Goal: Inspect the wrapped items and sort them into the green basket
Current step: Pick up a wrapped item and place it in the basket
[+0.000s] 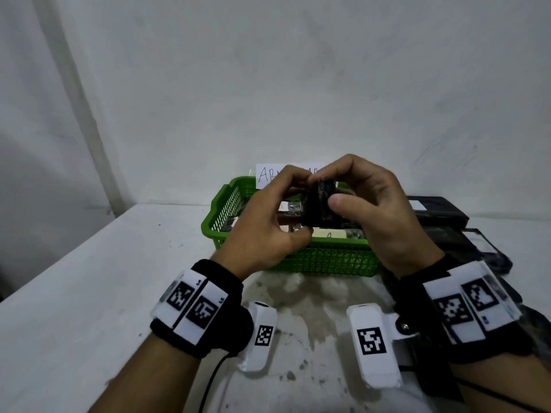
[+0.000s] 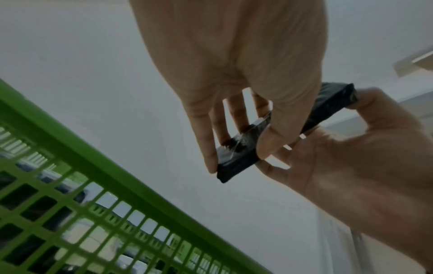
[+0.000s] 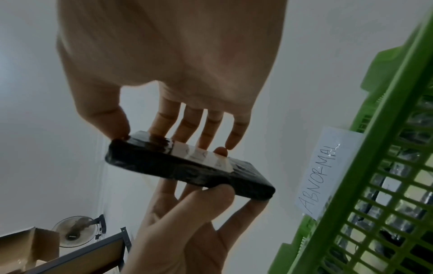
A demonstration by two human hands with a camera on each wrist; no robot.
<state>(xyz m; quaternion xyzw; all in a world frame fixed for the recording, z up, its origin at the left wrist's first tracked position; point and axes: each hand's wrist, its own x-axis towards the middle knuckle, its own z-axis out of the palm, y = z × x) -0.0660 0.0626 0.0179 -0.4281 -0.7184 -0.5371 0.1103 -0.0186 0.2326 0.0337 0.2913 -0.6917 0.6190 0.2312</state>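
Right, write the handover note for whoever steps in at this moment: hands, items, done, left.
Left hand and right hand both grip one black plastic-wrapped block with a white label, held up over the green slatted plastic basket.
The basket bears a paper sign reading ABNORMAL and already holds several wrapped items.
More dark wrapped blocks lie on the white table, right of the basket.
Left: finish inspecting the held block, place it, then work through those.
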